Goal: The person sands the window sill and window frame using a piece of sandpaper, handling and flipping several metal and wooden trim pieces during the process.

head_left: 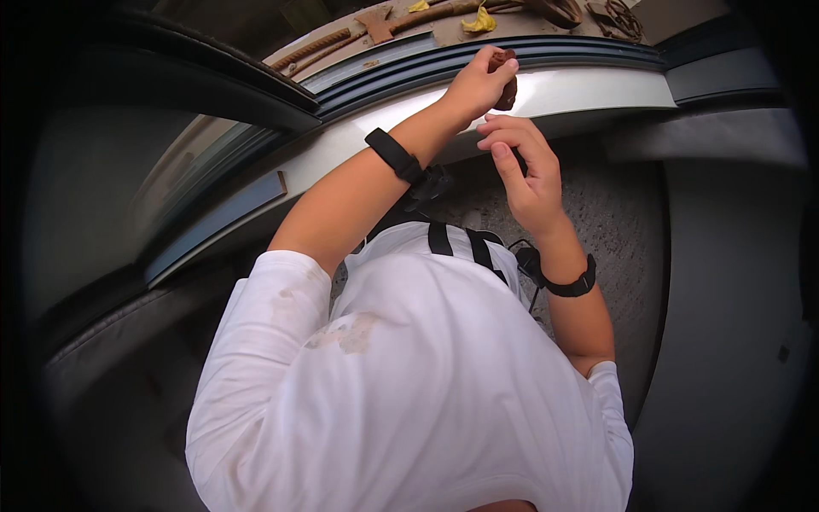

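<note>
My left hand [479,89] reaches over the white window sill [597,90] and is closed around a small reddish-brown lump [507,94]. Part of the lump sits behind my fingers and thumb; whether it is a crumpled cloth or something firmer I cannot tell. Lower and to the right, my right hand [533,175] hovers in front of the sill's near edge. Its fingers are loosely bent and apart, with nothing in them. The fingertips are a short way below the lump, not touching it. Black bands circle both wrists.
Beyond the sill run the dark window tracks [563,53]. On the ledge outside lie yellow leaves [480,20], a ribbed rusty bar [322,51] and other rusty metal pieces. A dark window frame [230,72] stands at left. A grey panel [725,282] rises at right.
</note>
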Available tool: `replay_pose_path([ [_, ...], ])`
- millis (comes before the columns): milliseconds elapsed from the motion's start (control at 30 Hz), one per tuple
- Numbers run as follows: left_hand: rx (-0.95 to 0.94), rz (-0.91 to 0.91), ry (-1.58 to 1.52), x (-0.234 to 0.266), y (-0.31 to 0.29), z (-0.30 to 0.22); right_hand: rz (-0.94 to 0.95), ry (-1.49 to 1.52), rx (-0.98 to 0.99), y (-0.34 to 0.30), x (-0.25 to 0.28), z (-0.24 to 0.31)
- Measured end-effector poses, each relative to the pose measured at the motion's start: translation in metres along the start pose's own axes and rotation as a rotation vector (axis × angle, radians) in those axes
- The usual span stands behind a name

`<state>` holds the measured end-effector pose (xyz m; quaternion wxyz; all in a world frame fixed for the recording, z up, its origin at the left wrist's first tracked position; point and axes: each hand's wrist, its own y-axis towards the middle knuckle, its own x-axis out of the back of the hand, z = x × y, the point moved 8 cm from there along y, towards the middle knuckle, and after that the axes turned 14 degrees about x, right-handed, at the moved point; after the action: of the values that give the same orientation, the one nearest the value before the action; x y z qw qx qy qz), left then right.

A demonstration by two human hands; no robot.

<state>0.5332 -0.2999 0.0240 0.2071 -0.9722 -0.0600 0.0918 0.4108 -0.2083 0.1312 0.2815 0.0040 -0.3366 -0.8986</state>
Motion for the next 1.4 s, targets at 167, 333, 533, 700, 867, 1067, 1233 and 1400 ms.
replay_pose_path([
  [167,-0.03,-0.116,0.155,0.035,-0.05,-0.011,-0.189,0.121,-0.275,-0.045,0.076,-0.077],
  [333,0.014,-0.443,0.032,0.133,-0.118,0.022,-0.21,0.178,-0.494,-0.086,0.11,-0.142],
  [533,0.02,-0.555,-0.189,0.115,-0.177,0.065,0.149,0.388,-0.582,-0.08,0.019,-0.135],
  [700,0.155,-0.271,-0.414,0.055,-0.166,0.083,0.414,0.424,-0.528,-0.069,-0.07,-0.098],
  [867,0.17,-0.324,-0.269,0.075,-0.154,0.07,0.363,0.438,-0.545,-0.053,-0.098,-0.11],
  [1067,0.155,-0.221,-0.198,0.098,-0.145,0.052,0.29,0.374,-0.577,-0.035,-0.11,-0.1],
  [1233,0.162,-0.103,-0.194,0.108,-0.133,0.039,0.206,0.261,-0.614,-0.024,-0.115,-0.1],
  [1400,-0.004,-0.077,-0.028,0.123,-0.107,0.036,0.009,0.343,-0.711,-0.02,-0.111,-0.118],
])
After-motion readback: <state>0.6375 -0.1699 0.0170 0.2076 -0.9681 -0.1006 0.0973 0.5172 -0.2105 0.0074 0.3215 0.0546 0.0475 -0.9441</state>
